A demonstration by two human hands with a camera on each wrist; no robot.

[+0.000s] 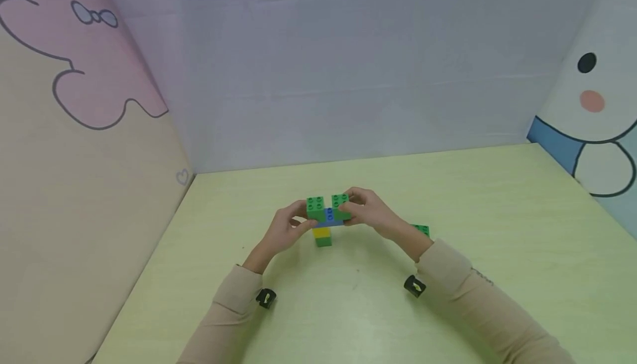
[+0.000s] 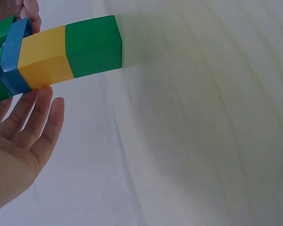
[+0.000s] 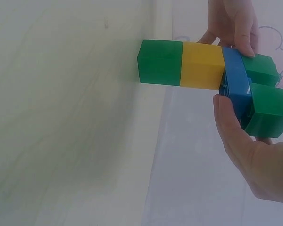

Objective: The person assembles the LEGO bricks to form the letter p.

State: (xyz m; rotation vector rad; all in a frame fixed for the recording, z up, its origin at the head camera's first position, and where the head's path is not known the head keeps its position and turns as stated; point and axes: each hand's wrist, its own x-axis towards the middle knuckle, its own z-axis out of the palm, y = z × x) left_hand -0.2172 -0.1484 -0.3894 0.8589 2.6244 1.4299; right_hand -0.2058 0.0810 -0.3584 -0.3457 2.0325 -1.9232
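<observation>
Table [image 1: 348, 314] spreads below the left hand [image 1: 286, 228] and right hand [image 1: 375, 213]; between them a blue brick [image 3: 236, 70] bears two upper green bricks [image 1: 315, 206], each hand gripping one. Under the blue brick's left end sit a yellow brick [image 3: 203, 66] and a lower green brick [image 3: 160, 62].

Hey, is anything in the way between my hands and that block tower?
Nothing visible. Your left hand and right hand both grip the block tower directly, near its top. A separate green block lies on the table off to the right, partly hidden behind your right forearm, not between hands and tower.
</observation>
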